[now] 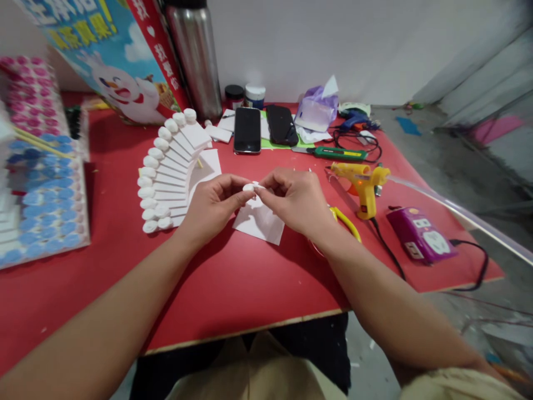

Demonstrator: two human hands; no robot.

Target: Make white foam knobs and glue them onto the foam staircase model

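your left hand (210, 210) and right hand (300, 201) both pinch a small white piece (249, 188), thumbs and fingertips nearly closed on it, above a white card (259, 225) midway between the tabletop's (250, 294) front and back edges, yellow glue gun (363, 180) nearer the right edge

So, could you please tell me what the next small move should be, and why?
Perhaps press the small white piece into shape first: the left hand and right hand both pinch it above the white paper, while the glue gun lies aside and the white rolls at left look compact and rounded.
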